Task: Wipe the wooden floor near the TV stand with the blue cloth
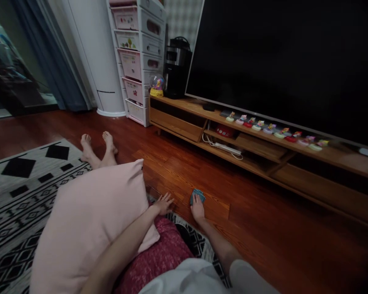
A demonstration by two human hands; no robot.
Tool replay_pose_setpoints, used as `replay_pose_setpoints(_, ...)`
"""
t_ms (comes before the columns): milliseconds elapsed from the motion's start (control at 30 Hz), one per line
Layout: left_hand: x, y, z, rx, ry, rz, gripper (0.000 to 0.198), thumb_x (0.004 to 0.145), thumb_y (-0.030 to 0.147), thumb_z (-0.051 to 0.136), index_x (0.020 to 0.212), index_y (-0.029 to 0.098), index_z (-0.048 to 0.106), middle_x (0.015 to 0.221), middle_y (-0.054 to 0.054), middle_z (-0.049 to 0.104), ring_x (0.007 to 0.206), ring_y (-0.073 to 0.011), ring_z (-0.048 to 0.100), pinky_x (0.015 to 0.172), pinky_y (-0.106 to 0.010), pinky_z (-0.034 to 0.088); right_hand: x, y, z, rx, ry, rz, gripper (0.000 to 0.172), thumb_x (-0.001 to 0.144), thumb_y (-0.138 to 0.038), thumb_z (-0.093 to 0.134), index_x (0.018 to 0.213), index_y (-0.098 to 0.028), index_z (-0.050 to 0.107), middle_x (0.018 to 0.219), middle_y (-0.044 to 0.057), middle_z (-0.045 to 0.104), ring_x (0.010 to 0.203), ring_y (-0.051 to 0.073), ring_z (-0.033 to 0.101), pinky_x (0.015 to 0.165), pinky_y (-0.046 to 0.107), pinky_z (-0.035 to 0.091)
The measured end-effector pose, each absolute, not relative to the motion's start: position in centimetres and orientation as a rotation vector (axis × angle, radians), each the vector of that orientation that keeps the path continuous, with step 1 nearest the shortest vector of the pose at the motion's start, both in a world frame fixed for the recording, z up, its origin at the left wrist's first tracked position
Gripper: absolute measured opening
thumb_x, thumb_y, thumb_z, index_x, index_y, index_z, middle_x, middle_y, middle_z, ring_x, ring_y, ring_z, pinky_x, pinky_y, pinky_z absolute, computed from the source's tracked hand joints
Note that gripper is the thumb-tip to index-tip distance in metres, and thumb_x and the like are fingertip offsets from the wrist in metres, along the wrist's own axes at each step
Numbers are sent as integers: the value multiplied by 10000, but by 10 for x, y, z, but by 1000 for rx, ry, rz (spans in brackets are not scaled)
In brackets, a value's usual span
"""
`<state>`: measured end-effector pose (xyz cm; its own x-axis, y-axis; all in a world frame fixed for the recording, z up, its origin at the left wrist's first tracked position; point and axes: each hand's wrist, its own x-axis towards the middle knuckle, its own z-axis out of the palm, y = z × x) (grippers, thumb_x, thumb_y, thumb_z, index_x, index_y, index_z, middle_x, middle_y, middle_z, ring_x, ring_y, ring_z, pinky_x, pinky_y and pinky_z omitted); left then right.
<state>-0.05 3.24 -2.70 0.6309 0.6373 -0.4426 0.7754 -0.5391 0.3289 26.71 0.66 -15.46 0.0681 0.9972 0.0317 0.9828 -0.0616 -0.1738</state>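
"One cloth; what has it?"

"The right hand. Its fingers lie together over the cloth, which sits on the floor, between the person and the stand. I can't make out the thumb, so I can't tell whether it pinches or only presses."

"And the left hand?"

"Spread, palm down, just beside the pillow. What the palm rests on is hidden."

"What else does the pillow hide?"

"Much of the legs; two bare feet show past its far edge. It covers part of the rug too."

"Farther off?"

"Figurines line the stand, too small to read closely. Below, cables run by a power strip; the depths behind are dark. The screen is cut off above and at right, the drawers at the top."
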Motion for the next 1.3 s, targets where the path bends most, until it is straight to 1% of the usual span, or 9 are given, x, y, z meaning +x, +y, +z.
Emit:
replay_pose_setpoints(167,0,34,-28,2348,1107,-402,728,901,479,512,1523,198,258,1617,-149,127,1486,-305,30,1183,-522,115,269,32,-144,-2238,-1999,178,791,729,-42,467,1502,-166,347,1532,100,389,1426,216,319,1165,369,240)
replay_pose_setpoints(400,0,38,-37,2349,1099,-400,719,895,482,504,1524,252,245,1621,-120,146,1488,-305,31,1171,-558,117,266,32,-131,-2254,-1984,247,618,829,-125,451,1443,-195,451,1506,86,436,1391,213,374,1135,374,296)
replay_pose_setpoints(533,1,39,-43,2340,1097,-393,719,890,470,513,1523,254,249,1622,-120,149,1488,-308,39,1171,-557,118,257,-6,-138,-2147,-2069,323,528,884,-198,434,1408,-224,498,1537,51,389,1423,195,319,1142,361,296)
replay_pose_setpoints(600,1,39,-44,2335,1094,-395,720,888,476,519,1521,255,256,1621,-120,156,1488,-310,43,1171,-555,122,250,-29,-147,-2023,-2118,384,514,903,-234,421,1412,-202,490,1560,64,344,1445,197,274,1156,379,281)
replay_pose_setpoints(700,1,39,-45,2334,1092,-407,711,889,488,517,1518,278,260,1622,-102,167,1489,-306,37,1170,-561,123,238,-49,-157,-1899,-2168,422,571,883,-241,441,1442,-122,432,1578,112,292,1464,208,221,1184,397,233)
replay_pose_setpoints(800,0,39,-43,2337,1096,-426,712,892,498,510,1520,283,253,1624,-95,162,1490,-302,25,1171,-559,122,227,-37,-153,-1927,-2169,399,697,806,-191,510,1474,-69,354,1595,137,233,1479,213,163,1203,380,174)
replay_pose_setpoints(900,-1,38,-41,2341,1110,-442,721,892,507,502,1523,267,247,1624,-109,152,1489,-306,23,1169,-562,130,219,-2,-137,-2047,-2074,376,755,796,-182,514,1510,-103,283,1607,114,204,1483,202,138,1206,378,140)
replay_pose_setpoints(1100,-3,40,-38,2351,1114,-463,702,901,505,477,1523,288,235,1619,-105,174,1487,-312,50,1155,-586,145,204,42,-115,-2258,-1917,376,673,885,-221,445,1526,-127,262,1612,109,180,1487,212,111,1196,394,126)
replay_pose_setpoints(1300,-1,42,-43,2332,1102,-450,715,892,504,502,1520,269,253,1619,-123,160,1486,-322,45,1158,-582,142,220,-27,-140,-1847,-2275,454,672,878,-190,422,1530,-246,267,1617,24,178,1488,163,81,1198,399,132)
